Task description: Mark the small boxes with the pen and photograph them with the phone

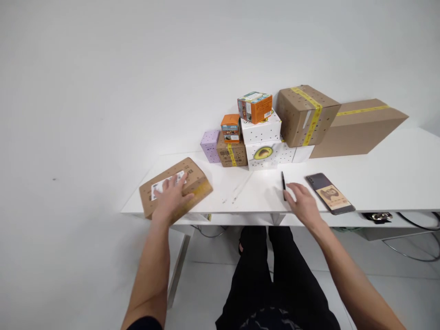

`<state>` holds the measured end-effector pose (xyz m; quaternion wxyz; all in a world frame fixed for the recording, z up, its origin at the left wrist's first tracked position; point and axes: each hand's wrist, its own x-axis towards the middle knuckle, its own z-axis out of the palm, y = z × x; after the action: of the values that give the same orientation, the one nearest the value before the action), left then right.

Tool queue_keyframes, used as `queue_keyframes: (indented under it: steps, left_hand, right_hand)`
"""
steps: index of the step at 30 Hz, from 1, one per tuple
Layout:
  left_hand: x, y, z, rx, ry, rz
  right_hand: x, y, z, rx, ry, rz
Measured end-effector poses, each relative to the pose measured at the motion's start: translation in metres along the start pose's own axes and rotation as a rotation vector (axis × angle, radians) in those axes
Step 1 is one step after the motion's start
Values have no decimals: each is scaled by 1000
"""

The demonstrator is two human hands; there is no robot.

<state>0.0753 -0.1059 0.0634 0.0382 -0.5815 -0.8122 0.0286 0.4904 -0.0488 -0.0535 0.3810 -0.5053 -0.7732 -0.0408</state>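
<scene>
My left hand lies on top of a brown cardboard box, fingers stretched out over a white label. The box sits at an angle at the left end of the white table, and its near corner reaches over the front edge. A slim black pen lies on the table near the front. Right beside it is my right hand, thumb and fingers apart. The thumb tip is close to the pen's lower end; whether they touch I cannot tell. A phone with a picture on its back lies to the right of this hand.
Against the wall stand white avocado-print boxes, two orange boxes, a lilac box, a small brown box and larger taped cartons. Below the white table, a shelf holds cables and a metal item.
</scene>
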Motion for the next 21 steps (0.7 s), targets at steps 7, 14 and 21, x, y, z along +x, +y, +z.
queue_keyframes:
  steps: [7,14,21]
  left_hand:
    - [67,-58,14,108,238,-241]
    - [79,-90,-1,101,111,-368]
    - [45,-112,14,-41,60,-588]
  right_hand:
    - [9,-69,53,155,-221,-146]
    - [-3,-69,79,180,-186,-173]
    - [0,-70,76,297,-234,-114]
